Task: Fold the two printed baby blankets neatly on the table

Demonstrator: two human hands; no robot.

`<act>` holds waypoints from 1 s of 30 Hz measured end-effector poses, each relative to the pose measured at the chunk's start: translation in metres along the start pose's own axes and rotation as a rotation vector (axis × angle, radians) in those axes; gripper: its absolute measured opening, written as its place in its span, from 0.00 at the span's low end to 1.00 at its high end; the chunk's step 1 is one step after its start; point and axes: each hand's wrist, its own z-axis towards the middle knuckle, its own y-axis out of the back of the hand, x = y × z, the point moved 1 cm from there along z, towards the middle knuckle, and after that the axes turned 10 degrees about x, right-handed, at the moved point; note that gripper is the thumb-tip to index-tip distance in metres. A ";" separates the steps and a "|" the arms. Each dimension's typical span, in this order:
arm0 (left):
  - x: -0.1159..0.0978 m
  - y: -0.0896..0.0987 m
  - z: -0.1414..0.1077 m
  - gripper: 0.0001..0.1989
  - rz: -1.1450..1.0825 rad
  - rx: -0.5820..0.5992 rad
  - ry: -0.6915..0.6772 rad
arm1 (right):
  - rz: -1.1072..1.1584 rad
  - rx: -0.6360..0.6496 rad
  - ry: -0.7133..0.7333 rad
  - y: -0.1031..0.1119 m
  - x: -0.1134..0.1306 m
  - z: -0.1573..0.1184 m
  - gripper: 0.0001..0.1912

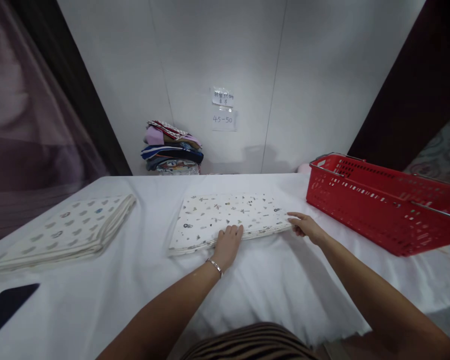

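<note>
A folded white cloth (225,212) with small printed figures lies flat in the middle, its layered front edge facing me. My left hand (228,246), with a bracelet at the wrist, is closed on that front edge near its middle; the fingertips rest on top and the thumb is hidden. At the right front corner, my right hand (306,227) pinches the cloth, its forefinger on top and the other fingers curled below. To the left sits another folded cream cloth (77,225) with grey heart-like prints, apart from both hands.
A white sheet (150,300) covers the table. On the right stands a red plastic basket (360,210) with metal handles. A pile of folded fabrics (172,150) rises behind the far edge, below paper signs (224,120). A dark flat object (7,305) lies front left.
</note>
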 end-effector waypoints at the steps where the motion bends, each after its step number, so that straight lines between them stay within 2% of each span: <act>1: 0.002 0.000 -0.002 0.23 0.002 -0.007 -0.015 | -0.010 0.008 -0.005 0.000 -0.003 -0.001 0.25; 9: 0.013 -0.007 -0.010 0.23 -0.057 0.031 -0.172 | -0.270 0.058 -0.036 -0.009 -0.035 -0.006 0.25; 13: 0.017 -0.009 -0.011 0.24 -0.069 0.053 -0.216 | -0.683 0.011 0.014 -0.009 -0.036 -0.013 0.25; 16: 0.019 -0.009 -0.010 0.25 -0.093 0.072 -0.227 | -1.054 -0.110 0.105 -0.018 -0.023 -0.020 0.24; 18: 0.020 -0.009 -0.010 0.27 -0.119 0.080 -0.220 | -1.174 -0.141 0.289 -0.036 -0.012 -0.024 0.23; 21: 0.022 -0.009 -0.009 0.30 -0.165 0.082 -0.198 | -1.141 -0.021 0.672 -0.080 0.002 -0.024 0.23; 23: 0.023 -0.009 -0.008 0.30 -0.201 0.072 -0.178 | -1.107 0.051 0.833 -0.112 0.006 -0.020 0.25; 25: 0.025 -0.009 -0.006 0.31 -0.247 0.053 -0.159 | -1.110 0.083 0.895 -0.140 0.008 -0.013 0.26; 27: 0.026 -0.009 -0.006 0.32 -0.301 0.046 -0.139 | -1.123 0.079 0.897 -0.161 0.009 -0.005 0.23; 30: 0.025 -0.007 -0.006 0.33 -0.361 0.065 -0.086 | -1.147 0.024 0.893 -0.179 0.007 0.004 0.16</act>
